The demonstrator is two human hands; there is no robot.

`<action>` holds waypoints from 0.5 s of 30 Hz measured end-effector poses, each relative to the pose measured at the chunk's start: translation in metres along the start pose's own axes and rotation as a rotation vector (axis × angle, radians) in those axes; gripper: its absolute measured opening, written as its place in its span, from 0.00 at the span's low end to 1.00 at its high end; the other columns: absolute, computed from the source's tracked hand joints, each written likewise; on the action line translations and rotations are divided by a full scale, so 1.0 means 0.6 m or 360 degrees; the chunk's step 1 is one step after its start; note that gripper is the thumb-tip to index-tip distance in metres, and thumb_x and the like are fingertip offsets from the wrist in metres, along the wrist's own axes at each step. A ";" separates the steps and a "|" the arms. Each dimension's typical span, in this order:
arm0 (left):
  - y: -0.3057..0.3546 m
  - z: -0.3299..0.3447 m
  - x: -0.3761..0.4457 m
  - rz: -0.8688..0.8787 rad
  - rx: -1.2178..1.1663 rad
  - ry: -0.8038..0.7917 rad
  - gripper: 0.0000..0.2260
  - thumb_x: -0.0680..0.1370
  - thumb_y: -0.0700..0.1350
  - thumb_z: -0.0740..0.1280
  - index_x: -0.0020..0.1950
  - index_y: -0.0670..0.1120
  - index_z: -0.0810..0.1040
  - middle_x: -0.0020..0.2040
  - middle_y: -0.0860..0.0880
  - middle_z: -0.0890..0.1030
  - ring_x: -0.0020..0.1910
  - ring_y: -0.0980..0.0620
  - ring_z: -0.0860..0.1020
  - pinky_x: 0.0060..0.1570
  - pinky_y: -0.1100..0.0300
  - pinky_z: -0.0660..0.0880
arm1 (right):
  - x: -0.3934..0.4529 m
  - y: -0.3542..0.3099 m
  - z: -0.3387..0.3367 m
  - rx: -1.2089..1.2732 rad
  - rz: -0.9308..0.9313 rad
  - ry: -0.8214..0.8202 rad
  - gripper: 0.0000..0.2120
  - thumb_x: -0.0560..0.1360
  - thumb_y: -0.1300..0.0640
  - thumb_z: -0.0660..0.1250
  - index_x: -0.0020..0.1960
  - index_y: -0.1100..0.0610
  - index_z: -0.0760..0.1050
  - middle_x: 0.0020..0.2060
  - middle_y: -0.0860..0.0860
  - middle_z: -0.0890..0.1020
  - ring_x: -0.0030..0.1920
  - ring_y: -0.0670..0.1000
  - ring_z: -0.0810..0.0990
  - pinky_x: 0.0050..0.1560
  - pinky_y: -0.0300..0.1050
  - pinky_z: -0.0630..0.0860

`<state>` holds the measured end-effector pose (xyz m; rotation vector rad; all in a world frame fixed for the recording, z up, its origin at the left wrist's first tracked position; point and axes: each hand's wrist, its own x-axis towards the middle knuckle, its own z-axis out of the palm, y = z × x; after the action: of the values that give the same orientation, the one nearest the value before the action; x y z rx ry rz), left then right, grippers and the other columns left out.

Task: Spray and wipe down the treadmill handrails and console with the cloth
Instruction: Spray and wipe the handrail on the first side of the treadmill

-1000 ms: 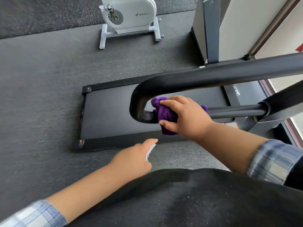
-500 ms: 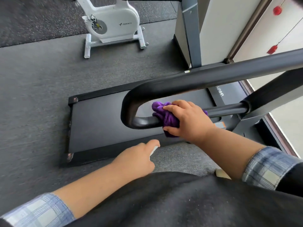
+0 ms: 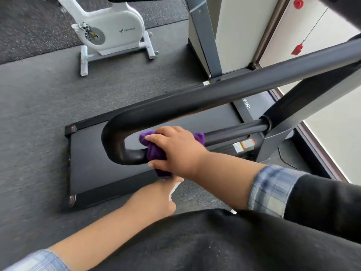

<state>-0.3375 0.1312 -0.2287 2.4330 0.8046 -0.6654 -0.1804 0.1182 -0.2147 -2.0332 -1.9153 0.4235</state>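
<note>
The black treadmill handrail [image 3: 224,94] loops from upper right to a U-bend at the left and back along a lower bar. My right hand [image 3: 175,147] grips a purple cloth [image 3: 154,151] wrapped around that lower bar, just right of the bend. My left hand [image 3: 154,198] is lower, near my body, closed around a white object, probably the spray bottle [image 3: 174,189], of which only a sliver shows. The console is out of view.
The treadmill deck [image 3: 93,157] lies on the grey floor below the rail. A white exercise bike [image 3: 113,34] stands at the back left. A grey upright post [image 3: 203,40] and a wall are at the back right. My dark-clothed body fills the bottom.
The right hand with the cloth has slid a little to the right along the lower bar, away from the bend. The camera has tilted up, showing more of the exercise bike.
</note>
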 end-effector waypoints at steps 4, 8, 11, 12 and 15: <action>0.045 0.001 0.020 0.0034 0.0098 -0.0075 0.28 0.76 0.43 0.59 0.74 0.56 0.57 0.56 0.47 0.76 0.43 0.48 0.73 0.41 0.56 0.70 | 0.008 -0.010 0.002 -0.0079 -0.0086 -0.0051 0.35 0.72 0.35 0.68 0.75 0.46 0.66 0.69 0.52 0.71 0.65 0.59 0.71 0.63 0.57 0.72; 0.074 0.011 0.032 -0.0001 -0.0052 0.0046 0.24 0.75 0.45 0.60 0.69 0.63 0.60 0.62 0.54 0.76 0.54 0.50 0.78 0.53 0.57 0.74 | -0.035 0.076 -0.027 -0.0092 0.0015 -0.0039 0.35 0.70 0.35 0.71 0.74 0.45 0.68 0.67 0.50 0.73 0.64 0.58 0.73 0.62 0.55 0.72; 0.100 0.013 0.040 0.0016 -0.0129 0.0130 0.24 0.77 0.48 0.61 0.70 0.64 0.59 0.62 0.52 0.76 0.55 0.49 0.78 0.53 0.57 0.74 | -0.083 0.162 -0.059 -0.0115 0.0215 -0.0015 0.36 0.68 0.35 0.72 0.73 0.44 0.69 0.67 0.49 0.73 0.65 0.57 0.73 0.65 0.53 0.70; 0.109 0.014 0.044 0.0034 -0.0126 0.0141 0.24 0.78 0.48 0.61 0.71 0.63 0.59 0.61 0.51 0.75 0.54 0.48 0.77 0.51 0.57 0.73 | -0.100 0.193 -0.072 -0.0127 0.0277 -0.0009 0.36 0.68 0.35 0.72 0.72 0.44 0.69 0.67 0.49 0.73 0.65 0.57 0.73 0.66 0.53 0.70; 0.134 0.015 0.055 0.0069 -0.0113 0.0142 0.25 0.78 0.48 0.60 0.73 0.63 0.57 0.60 0.50 0.75 0.51 0.48 0.77 0.48 0.57 0.73 | -0.144 0.272 -0.108 -0.0141 0.0434 -0.0003 0.38 0.67 0.35 0.74 0.73 0.45 0.68 0.68 0.49 0.72 0.67 0.57 0.71 0.70 0.52 0.66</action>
<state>-0.2650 0.0826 -0.2313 2.4227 0.7940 -0.5070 -0.0109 0.0218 -0.2250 -2.3635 -1.6893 0.4100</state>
